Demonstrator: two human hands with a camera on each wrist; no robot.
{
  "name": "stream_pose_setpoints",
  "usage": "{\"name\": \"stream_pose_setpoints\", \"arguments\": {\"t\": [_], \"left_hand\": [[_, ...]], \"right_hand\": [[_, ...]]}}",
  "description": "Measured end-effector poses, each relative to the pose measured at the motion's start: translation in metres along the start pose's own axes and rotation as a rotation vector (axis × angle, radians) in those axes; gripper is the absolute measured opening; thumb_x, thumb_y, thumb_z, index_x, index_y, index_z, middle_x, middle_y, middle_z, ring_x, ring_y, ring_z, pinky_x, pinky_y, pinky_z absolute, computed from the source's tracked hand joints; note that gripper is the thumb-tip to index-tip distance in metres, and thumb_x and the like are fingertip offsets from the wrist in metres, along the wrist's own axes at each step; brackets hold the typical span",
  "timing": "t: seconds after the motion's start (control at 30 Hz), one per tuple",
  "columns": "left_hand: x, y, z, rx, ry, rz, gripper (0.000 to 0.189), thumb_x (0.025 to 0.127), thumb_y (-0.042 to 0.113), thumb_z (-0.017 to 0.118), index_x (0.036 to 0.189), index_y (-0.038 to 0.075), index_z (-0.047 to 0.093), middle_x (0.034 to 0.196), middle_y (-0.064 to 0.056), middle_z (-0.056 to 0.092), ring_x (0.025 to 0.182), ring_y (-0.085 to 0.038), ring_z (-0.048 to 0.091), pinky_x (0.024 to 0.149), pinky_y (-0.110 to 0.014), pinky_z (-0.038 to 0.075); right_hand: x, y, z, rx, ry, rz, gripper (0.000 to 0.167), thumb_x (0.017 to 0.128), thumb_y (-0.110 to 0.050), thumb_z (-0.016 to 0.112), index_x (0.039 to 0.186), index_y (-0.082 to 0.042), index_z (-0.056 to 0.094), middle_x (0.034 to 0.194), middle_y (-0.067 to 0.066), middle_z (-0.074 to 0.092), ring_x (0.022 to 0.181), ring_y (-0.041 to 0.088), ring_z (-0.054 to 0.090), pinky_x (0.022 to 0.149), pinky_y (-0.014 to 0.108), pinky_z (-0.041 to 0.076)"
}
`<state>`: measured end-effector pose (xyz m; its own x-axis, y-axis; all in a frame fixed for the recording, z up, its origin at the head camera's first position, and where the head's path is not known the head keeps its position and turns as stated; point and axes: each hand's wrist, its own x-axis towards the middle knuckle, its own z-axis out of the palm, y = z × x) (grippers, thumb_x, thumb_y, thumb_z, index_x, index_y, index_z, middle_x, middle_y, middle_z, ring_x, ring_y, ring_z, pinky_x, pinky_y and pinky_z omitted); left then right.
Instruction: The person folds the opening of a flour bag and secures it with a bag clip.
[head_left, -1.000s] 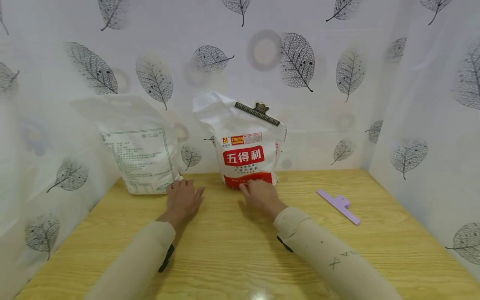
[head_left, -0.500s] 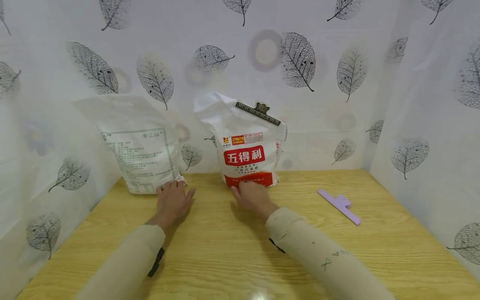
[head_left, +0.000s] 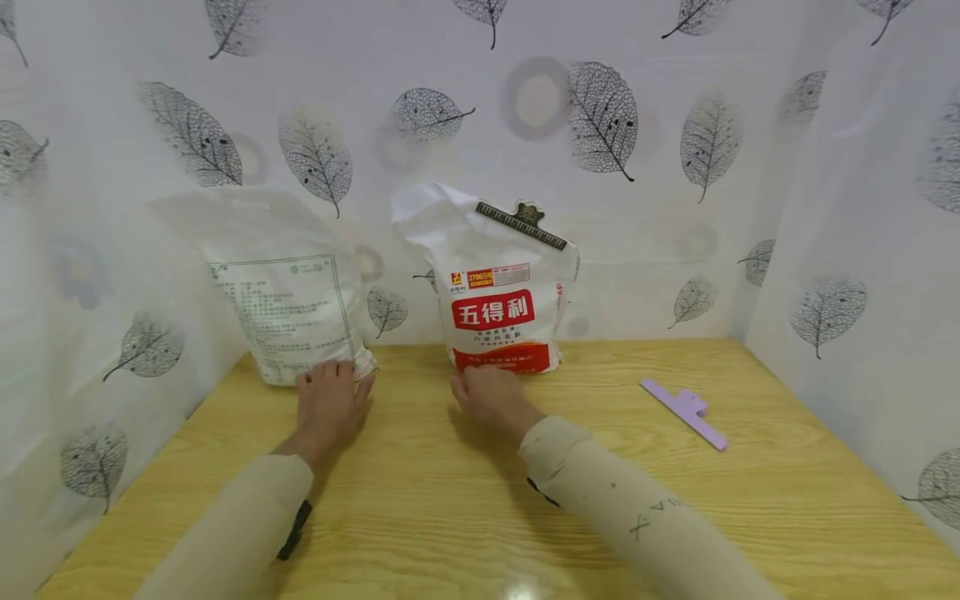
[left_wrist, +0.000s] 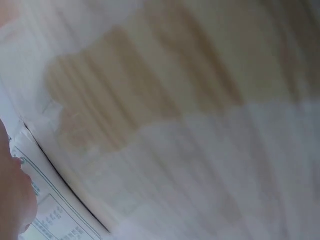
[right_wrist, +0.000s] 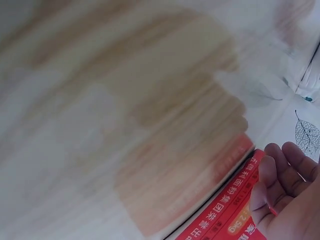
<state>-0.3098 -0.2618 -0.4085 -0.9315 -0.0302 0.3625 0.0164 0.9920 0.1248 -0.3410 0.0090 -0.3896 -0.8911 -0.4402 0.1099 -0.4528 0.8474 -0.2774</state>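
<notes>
In the head view a white plastic bag (head_left: 285, 308) with green print stands at the back left of the table. My left hand (head_left: 327, 404) lies before it, fingertips at its lower front edge. To the right stands a white and red flour bag (head_left: 495, 279), its folded top held by a dark clip (head_left: 521, 223). My right hand (head_left: 495, 402) is at the foot of this bag. In the right wrist view its fingers (right_wrist: 280, 175) are loosely bent beside the red panel (right_wrist: 225, 210), holding nothing. Only part of the left hand (left_wrist: 15, 195) shows in the left wrist view.
A lilac clip (head_left: 684, 412) lies on the right side of the wooden table (head_left: 420, 533). A leaf-patterned sheet (head_left: 450, 50) hangs behind the bags and along both sides.
Both hands have moved left. My left hand has gone from the green-printed bag's right corner to in front of it, and my right hand toward the flour bag's left corner. The bags stand as before.
</notes>
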Motion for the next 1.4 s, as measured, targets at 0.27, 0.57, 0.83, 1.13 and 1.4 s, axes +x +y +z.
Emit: {"name": "stream_pose_setpoints", "arguments": {"t": [0.27,0.57,0.83,1.13,1.4], "left_hand": [[-0.001,-0.013,-0.001,-0.004,0.037,-0.018,0.055,0.105,0.045,0.042,0.12,-0.007,0.054,0.123,-0.03,0.055,0.117,-0.047,0.047,0.097,-0.064,0.029],[-0.007,-0.029,-0.008,0.003,0.036,-0.075,0.055,0.104,0.047,0.043,0.11,-0.007,0.053,0.116,-0.031,0.054,0.112,-0.048,0.047,0.095,-0.066,0.026],[-0.011,-0.047,-0.014,0.005,0.016,-0.169,0.078,0.096,0.07,0.039,0.103,-0.007,0.049,0.096,-0.027,0.053,0.093,-0.045,0.048,0.086,-0.061,0.028],[-0.009,-0.062,-0.011,0.011,-0.021,-0.26,0.103,0.085,0.086,0.035,0.1,-0.015,0.047,0.094,-0.033,0.048,0.092,-0.049,0.044,0.083,-0.066,0.029],[-0.006,-0.074,-0.01,-0.012,-0.016,-0.323,0.127,0.077,0.091,0.041,0.128,-0.025,0.03,0.111,-0.046,0.043,0.099,-0.058,0.042,0.083,-0.071,0.029]], "right_hand": [[0.002,-0.008,0.0,0.024,-0.057,-0.013,0.043,0.105,-0.043,0.042,0.074,-0.017,0.056,0.067,-0.001,0.054,0.061,0.015,0.05,0.058,0.028,0.045],[0.011,-0.021,0.008,-0.022,-0.154,-0.041,0.035,0.103,-0.039,0.051,0.081,-0.015,0.063,0.082,0.001,0.059,0.077,0.017,0.053,0.073,0.031,0.049],[0.017,-0.034,0.017,-0.073,-0.163,-0.126,0.03,0.101,-0.039,0.052,0.108,-0.015,0.068,0.108,0.002,0.061,0.103,0.019,0.054,0.096,0.036,0.047],[0.02,-0.044,0.017,-0.149,-0.138,-0.187,0.03,0.102,-0.038,0.049,0.106,-0.014,0.068,0.108,0.002,0.059,0.105,0.018,0.052,0.098,0.032,0.042],[0.034,-0.055,0.023,-0.312,-0.162,-0.286,0.04,0.103,-0.037,0.042,0.12,-0.01,0.067,0.124,0.005,0.061,0.118,0.021,0.053,0.109,0.035,0.038]]}}
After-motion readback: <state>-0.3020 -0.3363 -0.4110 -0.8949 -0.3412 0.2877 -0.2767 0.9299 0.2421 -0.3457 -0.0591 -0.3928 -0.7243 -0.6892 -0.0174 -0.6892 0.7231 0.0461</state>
